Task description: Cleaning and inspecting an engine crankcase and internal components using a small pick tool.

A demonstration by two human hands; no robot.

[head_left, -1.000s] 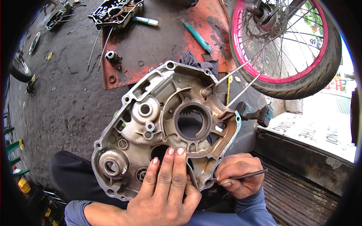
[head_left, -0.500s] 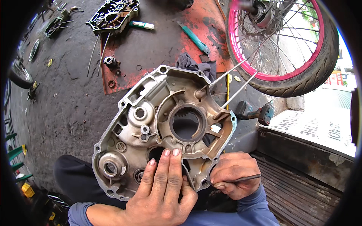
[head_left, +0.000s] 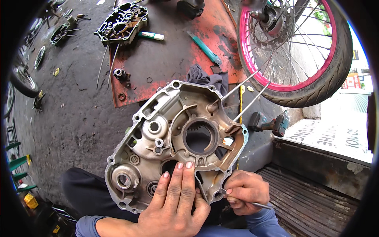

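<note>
Bearing (head_left: pixel 152 188) in engine casing (head_left: pixel 179 140) — left fingers (head_left: pixel 186 189) flat, apart — right fingers (head_left: pixel 241 181) tight on rod (head_left: pixel 262 205)

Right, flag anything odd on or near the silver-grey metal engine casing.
The engine casing carries pale turquoise residue along its right rim, unlike its bare grey edge elsewhere. Beyond it, the red metal sheet looks worn, its paint dark and patchy.

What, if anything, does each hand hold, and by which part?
The right hand pinches a thin metal rod near its crankcase-side end; the left hand lies flat on the crankcase half, no grip visible.
</note>
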